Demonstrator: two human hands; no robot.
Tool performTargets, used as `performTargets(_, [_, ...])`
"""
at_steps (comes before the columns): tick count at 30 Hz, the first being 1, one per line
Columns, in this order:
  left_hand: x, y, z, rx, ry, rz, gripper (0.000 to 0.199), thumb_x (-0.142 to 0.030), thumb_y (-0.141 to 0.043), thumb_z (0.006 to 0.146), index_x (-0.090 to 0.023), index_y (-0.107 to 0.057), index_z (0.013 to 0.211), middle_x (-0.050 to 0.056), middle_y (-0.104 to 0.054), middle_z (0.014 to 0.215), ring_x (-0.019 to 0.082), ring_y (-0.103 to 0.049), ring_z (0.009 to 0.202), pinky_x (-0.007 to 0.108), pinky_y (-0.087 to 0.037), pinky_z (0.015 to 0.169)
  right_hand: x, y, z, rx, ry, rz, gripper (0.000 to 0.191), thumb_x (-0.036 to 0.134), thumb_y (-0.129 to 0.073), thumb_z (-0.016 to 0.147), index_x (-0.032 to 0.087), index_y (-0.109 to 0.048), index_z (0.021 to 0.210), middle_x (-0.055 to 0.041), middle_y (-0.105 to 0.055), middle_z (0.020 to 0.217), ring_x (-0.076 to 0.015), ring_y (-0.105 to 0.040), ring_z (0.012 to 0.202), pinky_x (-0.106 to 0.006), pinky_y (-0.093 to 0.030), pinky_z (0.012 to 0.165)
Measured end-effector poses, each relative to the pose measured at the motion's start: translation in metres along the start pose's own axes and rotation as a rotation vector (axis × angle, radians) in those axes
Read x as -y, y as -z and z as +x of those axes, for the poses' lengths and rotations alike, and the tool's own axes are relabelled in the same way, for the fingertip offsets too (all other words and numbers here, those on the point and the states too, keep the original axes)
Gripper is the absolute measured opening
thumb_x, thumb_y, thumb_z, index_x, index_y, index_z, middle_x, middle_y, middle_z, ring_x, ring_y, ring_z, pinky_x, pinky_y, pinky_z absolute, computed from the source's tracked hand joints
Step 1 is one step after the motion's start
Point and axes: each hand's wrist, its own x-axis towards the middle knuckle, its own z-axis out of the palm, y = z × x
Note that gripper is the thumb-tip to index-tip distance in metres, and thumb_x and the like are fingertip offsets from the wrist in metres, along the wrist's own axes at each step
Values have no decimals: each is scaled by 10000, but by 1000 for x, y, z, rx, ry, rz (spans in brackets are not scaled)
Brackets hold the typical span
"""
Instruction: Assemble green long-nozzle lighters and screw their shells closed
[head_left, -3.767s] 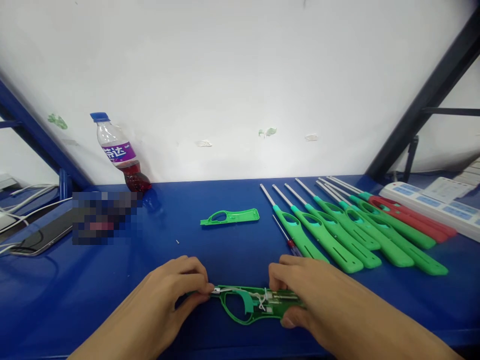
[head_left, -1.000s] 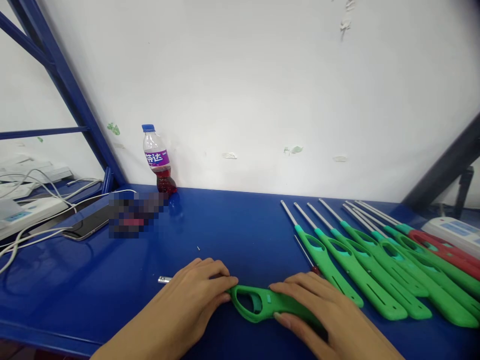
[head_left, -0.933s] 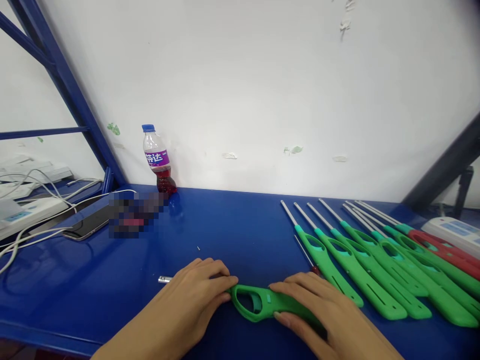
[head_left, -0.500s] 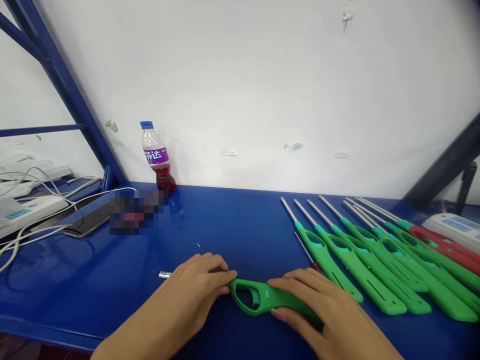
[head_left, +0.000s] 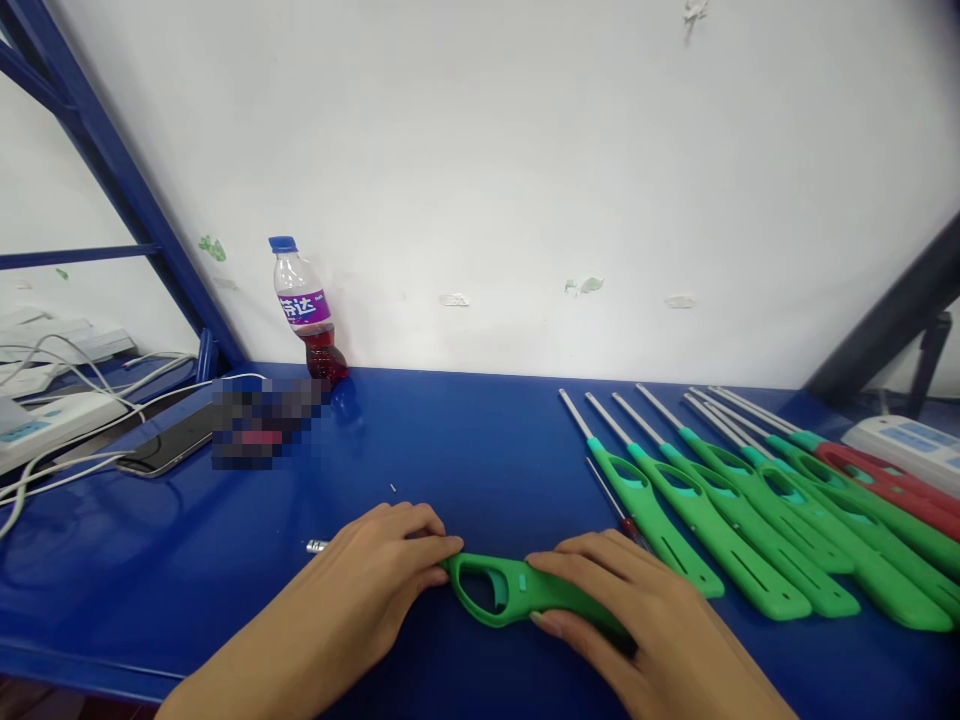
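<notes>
A green long-necked lighter (head_left: 517,588) lies crosswise between my hands, low over the blue table. My left hand (head_left: 390,565) is closed round its neck end, and the metal tip pokes out to the left of the hand. On the handle, my right hand (head_left: 622,600) grips with the thumb below and the fingers above. The trigger loop shows between the two hands. Just beyond my right hand lies a thin screwdriver (head_left: 611,490) with a red handle, partly hidden. Beside it is a row of several green lighters (head_left: 727,510).
Red lighters (head_left: 892,478) lie at the far right beside a white power strip (head_left: 907,440). A drink bottle (head_left: 306,310) stands by the wall. A phone (head_left: 169,440), white cables (head_left: 67,465) and a pixelated patch are at left. A tiny pin (head_left: 392,487) lies mid-table.
The whole view has shifted slightly, so the things appear a little further left. Both hands keep the same hold on the lighter.
</notes>
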Motion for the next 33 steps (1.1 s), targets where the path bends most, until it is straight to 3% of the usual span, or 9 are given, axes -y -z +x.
performTargets(10, [-3,2,2,10,6,-47,392,-131,-508,1080,-373,-730,1294,-18,-694,1221,186,-685,1070,296,-505,936,0,-2,0,38,-73,89,295,216,-737,983,327,-699,1254,-20,-743,1171,-259,-734,1058,-464,-619,944])
performTargets(16, [-6,-1,5,27,41,-117,346,-129,-491,1063,-301,-787,1110,7,-699,1118,183,-675,981,295,-506,854,5,-2,1,49,-130,136,244,199,-752,969,311,-734,1185,-16,-737,1132,-244,-724,1028,-425,-606,935])
performTargets(21, [-8,-2,10,16,51,-59,368,-94,-502,1014,-261,-814,1113,41,-725,1073,209,-684,949,313,-517,798,11,-1,3,49,-164,141,230,208,-746,973,319,-748,1174,-12,-716,1073,-225,-725,963,-373,-612,849])
performTargets(26, [-10,1,11,16,42,3,407,-69,-508,1012,-290,-807,1178,38,-732,1122,216,-698,987,347,-544,880,12,-2,4,39,-163,115,257,208,-740,976,311,-759,1210,-26,-715,1044,-226,-726,952,-359,-611,844])
performTargets(29, [-3,7,5,-21,43,143,356,-155,-595,1015,-304,-776,1283,61,-739,1190,282,-696,1070,454,-540,982,6,-4,4,22,-144,143,260,268,-743,982,326,-762,1234,-29,-719,1068,-222,-731,960,-352,-615,868])
performTargets(33, [17,17,-10,-90,144,297,283,-289,-701,979,-287,-794,1246,88,-747,1215,336,-705,1059,490,-553,936,-1,-7,2,11,-135,188,261,326,-722,999,341,-753,1257,-23,-714,1065,-210,-731,949,-339,-619,861])
